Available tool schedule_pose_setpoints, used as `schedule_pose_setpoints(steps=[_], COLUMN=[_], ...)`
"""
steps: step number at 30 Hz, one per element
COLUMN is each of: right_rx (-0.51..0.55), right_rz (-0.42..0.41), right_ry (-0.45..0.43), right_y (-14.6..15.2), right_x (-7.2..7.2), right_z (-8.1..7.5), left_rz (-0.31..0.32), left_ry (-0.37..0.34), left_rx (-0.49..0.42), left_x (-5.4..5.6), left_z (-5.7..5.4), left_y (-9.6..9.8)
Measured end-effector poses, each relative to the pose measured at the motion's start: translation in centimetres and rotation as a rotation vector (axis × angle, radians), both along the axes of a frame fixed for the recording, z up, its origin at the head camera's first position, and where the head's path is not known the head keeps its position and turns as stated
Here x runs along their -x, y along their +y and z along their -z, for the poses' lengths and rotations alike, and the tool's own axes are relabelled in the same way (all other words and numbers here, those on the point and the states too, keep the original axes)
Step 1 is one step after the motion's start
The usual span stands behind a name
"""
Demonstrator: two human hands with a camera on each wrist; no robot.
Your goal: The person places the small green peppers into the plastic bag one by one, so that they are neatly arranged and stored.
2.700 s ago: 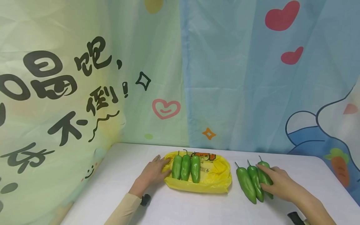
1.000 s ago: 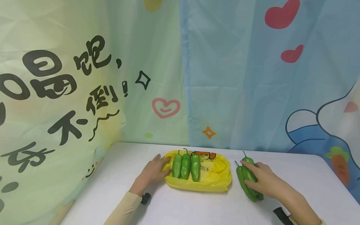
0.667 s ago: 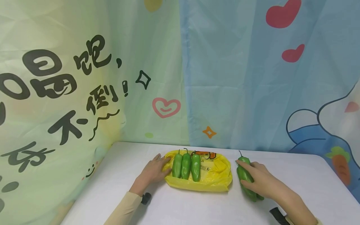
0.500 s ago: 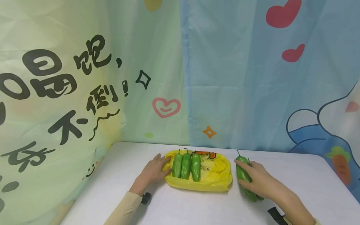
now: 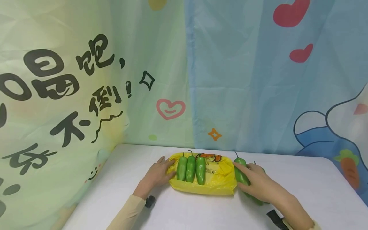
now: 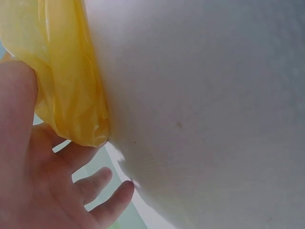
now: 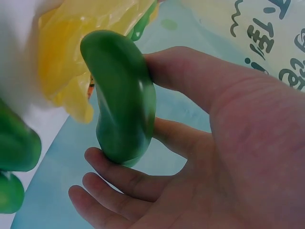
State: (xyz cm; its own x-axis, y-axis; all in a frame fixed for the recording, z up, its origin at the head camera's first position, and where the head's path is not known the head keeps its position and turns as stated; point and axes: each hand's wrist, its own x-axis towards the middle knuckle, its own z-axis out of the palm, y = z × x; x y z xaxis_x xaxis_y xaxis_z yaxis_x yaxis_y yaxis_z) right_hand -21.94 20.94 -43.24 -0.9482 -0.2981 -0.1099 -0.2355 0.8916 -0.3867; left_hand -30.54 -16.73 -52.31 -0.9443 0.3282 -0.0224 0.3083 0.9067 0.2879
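Gripping a green chili pepper [image 5: 242,175] in the right hand [image 5: 260,182], just right of a yellow plastic bag [image 5: 219,184], with thumb and fingers clamped on opposite sides of it. Hard to tell whether touching or clear of the white desk [image 5: 201,210]. Leaving two more chili peppers [image 7: 16,143] on the right of the desk, mostly hidden from the head view by that hand. Resting the left hand [image 5: 157,172] at the bag's left edge, with fingers spread apart and touching the film. Showing three green chili peppers [image 5: 191,168] side by side on the bag's left half, stems toward the far side. Wearing a beige sleeve [image 5: 126,212] on the left arm. Facing a printed curtain [image 5: 227,80] beyond the desk's far edge.
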Motion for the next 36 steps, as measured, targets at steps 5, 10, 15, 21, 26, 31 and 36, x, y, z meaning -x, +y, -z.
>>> schedule_pose_setpoints(steps=[5, 10, 15, 21, 26, 31, 36], right_rx=[-0.005, 0.010, 0.018, 0.033, 0.053, 0.073, 0.084], right_rz=[-0.027, -0.046, -0.049, -0.064, -0.064, -0.067, -0.079], right_ry=[0.035, 0.055, 0.053, 0.076, 0.062, 0.045, 0.036], right_y=[-0.7, -1.2, -1.4, -1.8, -2.5, -3.2, -3.8], right_x=[0.1, 0.2, 0.5, 0.9, 1.1, 1.7, 2.2], right_z=[-0.2, -0.3, -0.4, -0.4, -0.7, -0.8, -0.9], left_rz=[0.005, 0.007, 0.008, -0.006, -0.007, -0.006, -0.003], left_ry=[0.006, 0.001, -0.012, -0.013, -0.018, -0.011, -0.008], left_rx=[0.001, -0.001, -0.008, -0.007, -0.005, 0.001, -0.004], left_x=[0.0, 0.0, 0.0, -0.2, -0.3, -0.3, -0.3], left_z=[-0.1, 0.1, 0.0, -0.6, -0.6, -0.5, -0.4], left_y=[0.1, 0.1, 0.2, 0.3, 0.3, 0.1, 0.0])
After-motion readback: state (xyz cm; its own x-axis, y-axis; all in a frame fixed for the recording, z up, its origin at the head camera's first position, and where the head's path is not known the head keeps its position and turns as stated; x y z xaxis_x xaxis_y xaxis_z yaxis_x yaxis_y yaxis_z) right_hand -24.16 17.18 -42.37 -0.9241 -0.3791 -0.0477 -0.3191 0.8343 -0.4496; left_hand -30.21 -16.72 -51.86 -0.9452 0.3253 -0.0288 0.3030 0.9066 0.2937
